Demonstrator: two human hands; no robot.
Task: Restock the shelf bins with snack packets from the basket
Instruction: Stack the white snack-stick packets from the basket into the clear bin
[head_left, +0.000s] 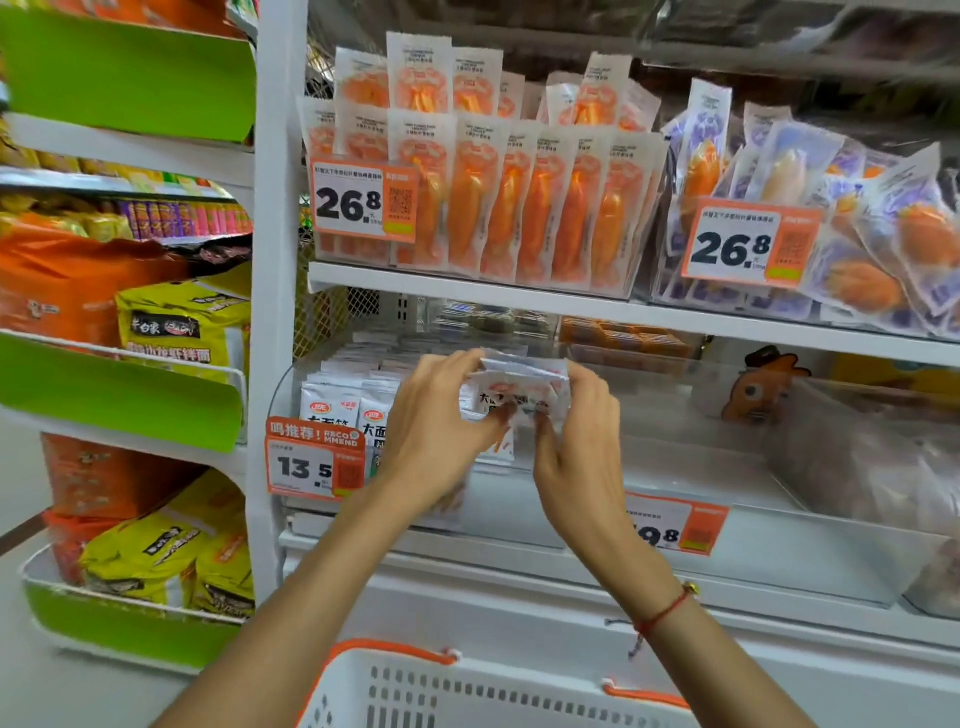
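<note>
Both hands hold a small stack of white snack packets (524, 387) with red logos and black print, raised over the clear shelf bin (291, 384) on the middle shelf. My left hand (441, 421) grips the stack's left side, and my right hand (576, 431) grips its right side. More white packets of the same kind (343, 410) stand in rows in the bin's left part, behind a 13.5 price tag (311, 465). The white basket (467, 691) with orange handles sits at the bottom edge, below my arms; its inside is hidden.
Above, a shelf holds orange packets (498, 202) and purple ones (831, 218), each with a 26.8 tag. To the right stands another clear bin (857, 452) with pale packets. A side rack on the left holds yellow and orange bags (182, 327) behind green fronts.
</note>
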